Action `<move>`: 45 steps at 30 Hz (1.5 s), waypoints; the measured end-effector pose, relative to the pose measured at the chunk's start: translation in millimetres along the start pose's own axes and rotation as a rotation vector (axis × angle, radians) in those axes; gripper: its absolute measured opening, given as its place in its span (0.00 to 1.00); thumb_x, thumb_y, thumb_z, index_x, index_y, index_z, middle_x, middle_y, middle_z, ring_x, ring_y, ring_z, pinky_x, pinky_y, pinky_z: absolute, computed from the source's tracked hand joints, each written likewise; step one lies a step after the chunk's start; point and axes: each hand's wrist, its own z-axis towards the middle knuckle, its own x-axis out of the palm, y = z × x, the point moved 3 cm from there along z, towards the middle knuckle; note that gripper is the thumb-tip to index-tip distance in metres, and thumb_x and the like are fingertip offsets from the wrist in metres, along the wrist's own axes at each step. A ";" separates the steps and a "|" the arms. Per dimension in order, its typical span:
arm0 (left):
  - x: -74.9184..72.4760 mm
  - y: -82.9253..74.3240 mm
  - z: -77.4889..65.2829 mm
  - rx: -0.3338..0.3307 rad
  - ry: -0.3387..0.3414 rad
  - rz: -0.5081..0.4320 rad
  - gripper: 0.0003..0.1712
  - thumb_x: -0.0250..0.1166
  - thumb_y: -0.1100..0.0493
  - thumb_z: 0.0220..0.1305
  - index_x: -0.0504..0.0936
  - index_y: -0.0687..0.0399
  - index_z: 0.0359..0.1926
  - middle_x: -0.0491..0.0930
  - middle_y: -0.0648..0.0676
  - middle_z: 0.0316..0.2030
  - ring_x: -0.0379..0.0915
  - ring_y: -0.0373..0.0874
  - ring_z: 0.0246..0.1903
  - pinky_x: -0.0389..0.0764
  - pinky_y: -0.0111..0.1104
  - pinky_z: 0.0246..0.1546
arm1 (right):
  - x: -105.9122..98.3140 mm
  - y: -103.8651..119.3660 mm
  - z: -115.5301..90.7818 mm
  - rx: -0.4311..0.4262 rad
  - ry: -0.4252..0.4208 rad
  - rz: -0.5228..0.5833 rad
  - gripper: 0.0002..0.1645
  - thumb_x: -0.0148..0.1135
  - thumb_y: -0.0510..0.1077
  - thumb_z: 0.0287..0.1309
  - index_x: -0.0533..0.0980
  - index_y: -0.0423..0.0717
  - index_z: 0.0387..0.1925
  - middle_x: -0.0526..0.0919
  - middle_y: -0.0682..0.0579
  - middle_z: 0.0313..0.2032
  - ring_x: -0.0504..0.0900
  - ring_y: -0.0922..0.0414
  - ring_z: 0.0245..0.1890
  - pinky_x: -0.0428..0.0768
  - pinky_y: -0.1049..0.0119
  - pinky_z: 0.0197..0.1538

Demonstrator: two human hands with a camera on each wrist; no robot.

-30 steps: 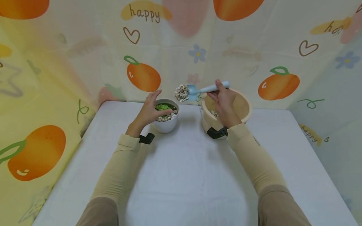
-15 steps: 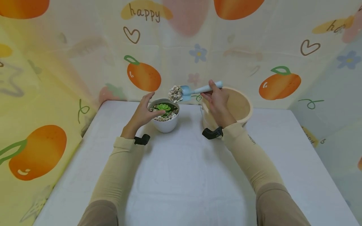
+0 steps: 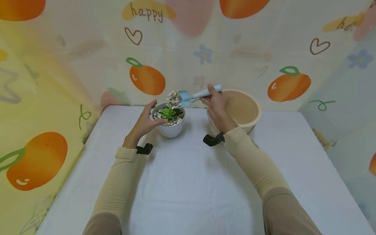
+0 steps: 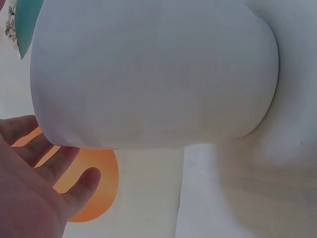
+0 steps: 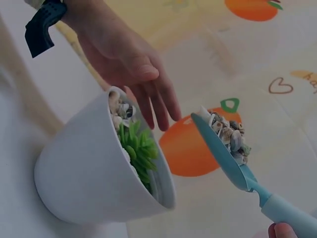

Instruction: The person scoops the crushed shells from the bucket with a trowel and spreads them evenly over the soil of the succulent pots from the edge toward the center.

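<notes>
A light blue hand trowel (image 3: 185, 98) is gripped by its handle in my right hand (image 3: 218, 109). Small shells and pebbles (image 3: 174, 99) are heaped on its blade, held above the far rim of a white pot (image 3: 171, 132). Inside the pot a green succulent (image 3: 168, 113) stands among more shells. My left hand (image 3: 145, 120) is at the pot's left side with thumb and fingers spread. In the left wrist view its fingers (image 4: 59, 163) lie close to the pot's rim; whether they touch it I cannot tell.
A beige bucket (image 3: 255, 119) stands to the right of the pot, partly behind my right hand. Both containers are near the back edge of a table with a white cloth (image 3: 194, 182). A patterned curtain (image 3: 241, 39) hangs right behind the table.
My right hand has carried the loaded trowel left from beside the bucket to over the pot. My left hand has drawn back left and slightly down, uncovering more of the succulent.
</notes>
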 end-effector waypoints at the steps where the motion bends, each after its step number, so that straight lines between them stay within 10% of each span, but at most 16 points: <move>1: -0.1 0.2 -0.3 0.005 0.000 -0.004 0.62 0.73 0.41 0.53 0.44 0.49 0.78 0.48 0.55 0.76 0.43 0.54 0.75 0.49 0.56 0.73 | 1.0 -1.1 0.1 -0.003 0.001 -0.009 0.09 0.61 0.43 0.64 0.74 0.41 0.34 0.80 0.46 0.26 0.85 0.54 0.27 0.84 0.57 0.47; 21: 5.0 20.8 -4.9 -0.075 0.034 -0.032 0.66 0.73 0.43 0.51 0.38 0.50 0.78 0.40 0.56 0.78 0.38 0.54 0.77 0.48 0.55 0.74 | 18.1 -30.7 -7.4 -0.008 -0.026 -0.110 0.09 0.63 0.45 0.63 0.75 0.43 0.35 0.80 0.49 0.25 0.84 0.58 0.25 0.86 0.62 0.38; 32: 8.8 29.5 -0.1 -0.116 0.068 -0.032 0.68 0.75 0.44 0.50 0.35 0.45 0.78 0.37 0.56 0.78 0.36 0.57 0.77 0.48 0.58 0.73 | 19.9 -42.0 -6.4 0.012 -0.051 -0.149 0.15 0.61 0.45 0.65 0.76 0.37 0.46 0.83 0.37 0.44 0.87 0.49 0.42 0.85 0.60 0.45; 45: 15.2 30.8 -0.5 -0.126 0.029 -0.064 0.67 0.76 0.45 0.49 0.39 0.43 0.78 0.39 0.56 0.78 0.36 0.58 0.77 0.47 0.59 0.72 | 15.4 -46.8 -9.3 -0.182 -0.075 -0.385 0.15 0.65 0.49 0.62 0.76 0.40 0.39 0.83 0.45 0.38 0.87 0.56 0.30 0.86 0.67 0.37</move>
